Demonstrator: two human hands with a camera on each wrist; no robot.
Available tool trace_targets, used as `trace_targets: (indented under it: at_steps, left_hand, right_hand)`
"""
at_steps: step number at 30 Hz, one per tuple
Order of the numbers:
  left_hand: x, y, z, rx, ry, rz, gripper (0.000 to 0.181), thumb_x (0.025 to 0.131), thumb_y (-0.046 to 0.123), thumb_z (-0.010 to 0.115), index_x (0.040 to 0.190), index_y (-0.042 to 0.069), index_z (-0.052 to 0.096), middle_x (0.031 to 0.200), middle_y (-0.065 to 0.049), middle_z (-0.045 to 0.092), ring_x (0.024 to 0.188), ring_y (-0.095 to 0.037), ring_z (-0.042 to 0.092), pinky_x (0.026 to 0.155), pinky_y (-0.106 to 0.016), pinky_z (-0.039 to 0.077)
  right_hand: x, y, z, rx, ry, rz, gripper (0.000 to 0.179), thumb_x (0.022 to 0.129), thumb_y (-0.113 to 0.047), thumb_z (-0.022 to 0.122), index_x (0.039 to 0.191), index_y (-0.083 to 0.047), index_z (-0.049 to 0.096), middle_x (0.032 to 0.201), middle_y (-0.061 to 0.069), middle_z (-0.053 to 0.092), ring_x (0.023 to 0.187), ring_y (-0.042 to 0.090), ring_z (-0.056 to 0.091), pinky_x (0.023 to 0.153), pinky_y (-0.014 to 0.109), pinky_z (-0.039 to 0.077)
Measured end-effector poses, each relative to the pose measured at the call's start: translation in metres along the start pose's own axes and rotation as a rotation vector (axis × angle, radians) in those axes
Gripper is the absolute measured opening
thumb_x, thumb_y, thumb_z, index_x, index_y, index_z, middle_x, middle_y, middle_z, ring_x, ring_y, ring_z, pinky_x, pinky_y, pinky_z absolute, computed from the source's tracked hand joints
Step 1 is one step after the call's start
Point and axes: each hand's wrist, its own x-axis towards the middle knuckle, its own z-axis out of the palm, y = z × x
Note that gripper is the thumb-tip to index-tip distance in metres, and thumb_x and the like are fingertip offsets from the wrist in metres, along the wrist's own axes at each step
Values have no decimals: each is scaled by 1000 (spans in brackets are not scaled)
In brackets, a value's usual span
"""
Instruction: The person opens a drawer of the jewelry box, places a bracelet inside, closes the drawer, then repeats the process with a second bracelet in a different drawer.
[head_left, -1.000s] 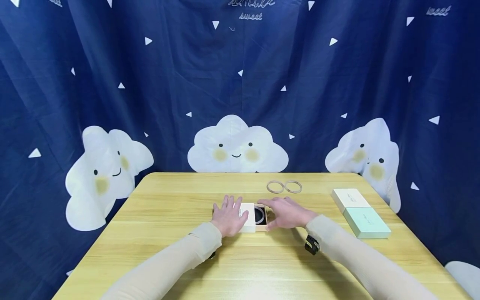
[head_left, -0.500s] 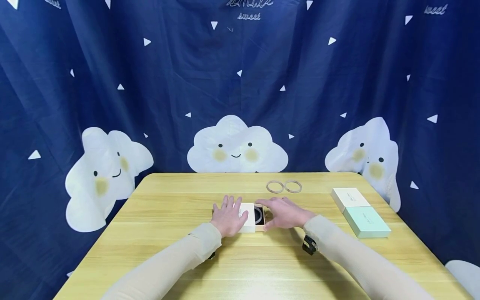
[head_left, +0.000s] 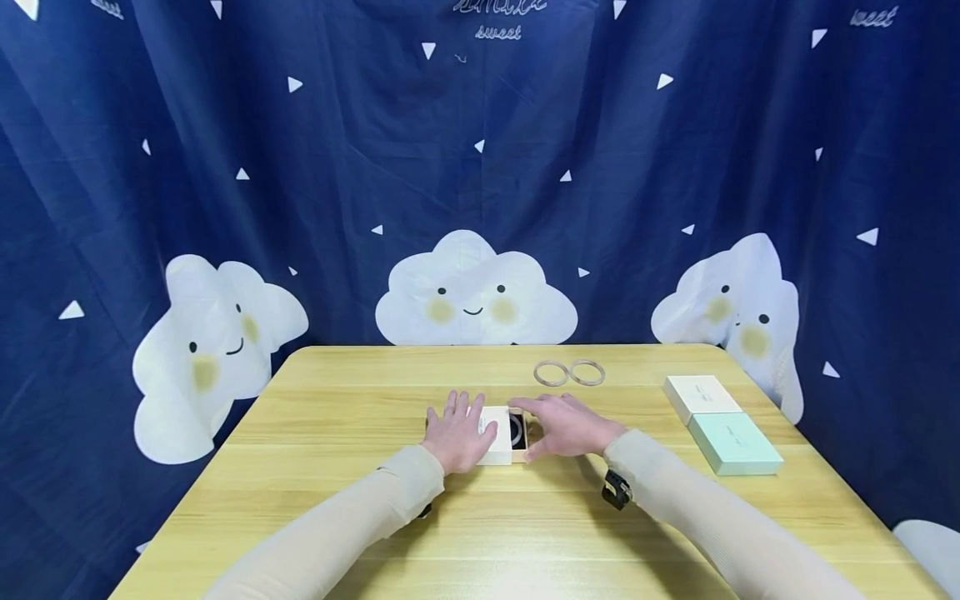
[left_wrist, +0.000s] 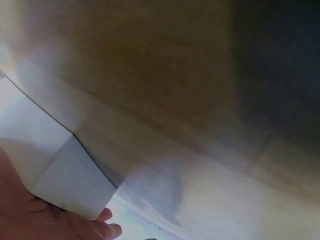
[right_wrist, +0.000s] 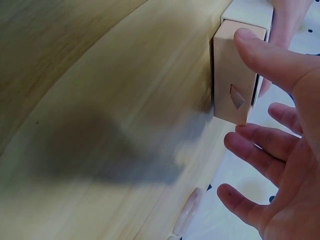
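Observation:
A small slide-out box lies mid-table, its white sleeve (head_left: 494, 437) partly covered by my left hand (head_left: 456, 435). That hand rests palm down on the sleeve with fingers spread. From the sleeve's right side a peach drawer (right_wrist: 235, 72) sticks out, with a ring-shaped bangle (head_left: 515, 430) on dark lining inside. My right hand (head_left: 567, 425) spans the drawer's outer end: the thumb lies against the end face and the index fingertip is at the opposite corner. Its other fingers are spread, holding nothing. The left wrist view shows the white sleeve (left_wrist: 75, 180) beside the left hand.
Two thin bangles, a left one (head_left: 551, 373) and a right one (head_left: 587, 372), lie side by side near the table's back edge. At the right, a cream box (head_left: 702, 395) touches a mint-green box (head_left: 735, 443). A dark blue curtain (head_left: 480, 192) hangs behind the table.
The drawer has slid a little left into the white sleeve, and my right hand has moved left along with it. My left hand has stayed in place.

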Motion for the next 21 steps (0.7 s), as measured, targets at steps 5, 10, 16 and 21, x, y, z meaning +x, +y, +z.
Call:
trace_targets:
  at_steps: [5, 10, 16, 21]
  left_hand:
    - [3, -2, 4, 9, -1, -1, 72, 103, 58, 22, 161, 15, 26, 165, -20, 25, 154, -40, 17, 114, -73, 18]
    - [6, -4, 7, 21, -6, -5, 75, 102, 62, 17, 162, 18, 22, 166, -18, 22, 155, -39, 15, 115, -73, 18]
    - [5, -4, 6, 3, 5, -4, 75, 102, 63, 19, 162, 18, 25, 166, -19, 23, 154, -39, 16, 114, -74, 18]
    - [4, -4, 6, 7, 2, -7, 74, 103, 62, 19, 162, 18, 24, 166, -18, 23, 155, -38, 15, 115, -73, 18]
  right_hand:
    - [2, 0, 1, 3, -4, -3, 93, 73, -50, 86, 152, -21, 45, 141, 4, 61, 124, 29, 59, 103, 53, 47]
    - [3, 0, 3, 10, -1, -3, 95, 73, -52, 85, 153, -21, 44, 143, 3, 60, 127, 29, 57, 104, 54, 46]
    - [4, -1, 3, 20, -7, 3, 95, 74, -52, 85, 153, -21, 44, 143, 3, 60, 128, 29, 56, 105, 56, 45]
    - [5, -2, 3, 14, -9, -4, 95, 74, -52, 85, 153, -20, 44, 142, 4, 61, 127, 30, 57, 104, 54, 46]
